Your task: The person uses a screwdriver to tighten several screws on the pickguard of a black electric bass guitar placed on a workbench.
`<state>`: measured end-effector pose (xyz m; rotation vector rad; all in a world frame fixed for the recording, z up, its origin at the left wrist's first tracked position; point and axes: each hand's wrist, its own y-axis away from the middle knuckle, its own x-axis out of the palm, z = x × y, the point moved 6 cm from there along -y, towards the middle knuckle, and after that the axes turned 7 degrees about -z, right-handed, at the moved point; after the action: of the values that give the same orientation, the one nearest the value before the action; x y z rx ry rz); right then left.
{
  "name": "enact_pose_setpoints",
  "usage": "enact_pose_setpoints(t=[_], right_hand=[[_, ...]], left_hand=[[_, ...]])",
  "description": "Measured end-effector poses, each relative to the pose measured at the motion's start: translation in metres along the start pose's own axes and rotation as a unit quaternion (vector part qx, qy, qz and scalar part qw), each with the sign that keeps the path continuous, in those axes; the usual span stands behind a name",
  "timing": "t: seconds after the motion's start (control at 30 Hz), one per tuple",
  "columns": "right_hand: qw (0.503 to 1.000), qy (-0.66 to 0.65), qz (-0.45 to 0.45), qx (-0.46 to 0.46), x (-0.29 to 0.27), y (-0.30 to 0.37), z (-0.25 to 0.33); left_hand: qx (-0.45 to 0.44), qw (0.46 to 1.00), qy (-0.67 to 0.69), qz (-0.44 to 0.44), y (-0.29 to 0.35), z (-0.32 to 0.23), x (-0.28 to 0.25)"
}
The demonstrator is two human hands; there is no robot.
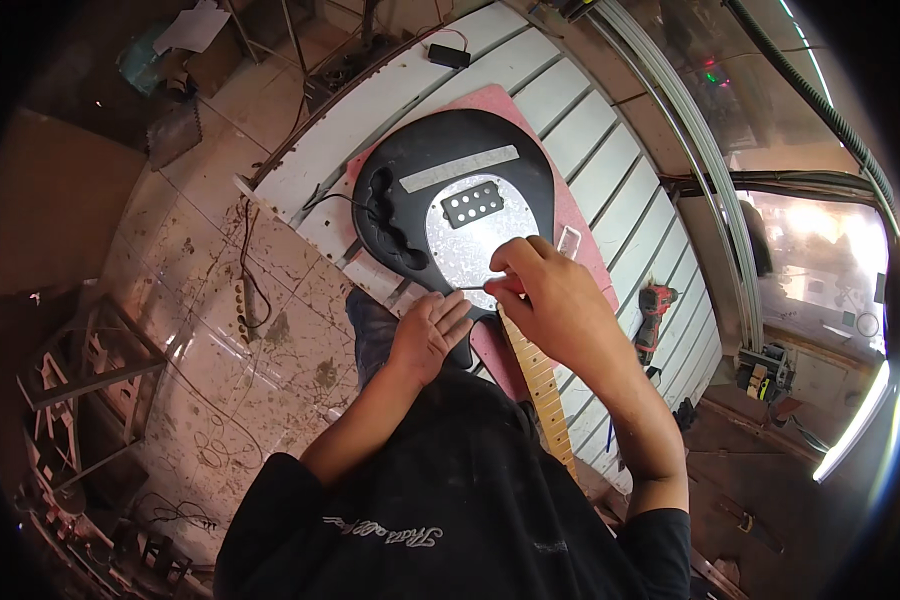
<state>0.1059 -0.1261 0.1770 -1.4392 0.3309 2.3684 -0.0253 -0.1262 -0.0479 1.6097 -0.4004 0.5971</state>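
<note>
A bass guitar with a black body (445, 135) lies across the bench, its maple neck (545, 390) running down beside my torso. A pearly white pickguard (460, 250) surrounds a black pickup (473, 205) with round pole pieces. My right hand (550, 295) is closed around the red handle of a screwdriver (473, 288), over the pickguard's lower part. The thin shaft points left. My left hand (427, 335) has its fingers stretched out near the shaft's tip, by the body's lower edge; any small screw there is too small to make out.
Pink padding (590, 230) lies under the guitar on a white slatted bench (610, 150). A red and black cordless drill (653, 320) rests at right. A small black box (449, 56) sits at the far edge. On the floor at left lies a power strip (241, 310) with its cord.
</note>
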Motion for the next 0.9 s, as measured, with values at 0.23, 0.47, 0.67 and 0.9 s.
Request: enact_pose_setpoints(t=[0.23, 0.47, 0.67, 0.9], right_hand=[[0.996, 0.032, 0.012, 0.086, 0.004, -0.009, -0.008], [0.991, 0.107, -0.004, 0.074, 0.001, -0.005, -0.013], [0.998, 0.069, 0.009, 0.01, 0.001, -0.001, 0.001], [0.991, 0.099, -0.059, -0.061, -0.001, -0.004, 0.007]], left_hand=[[0.436, 0.751, -0.495, 0.006, 0.007, -0.039, 0.014], [0.498, 0.588, -0.636, 0.029, 0.011, -0.037, 0.04], [0.529, 0.59, -0.607, 0.052, 0.006, -0.035, 0.035], [0.484, 0.599, -0.637, 0.024, 0.007, -0.035, 0.039]])
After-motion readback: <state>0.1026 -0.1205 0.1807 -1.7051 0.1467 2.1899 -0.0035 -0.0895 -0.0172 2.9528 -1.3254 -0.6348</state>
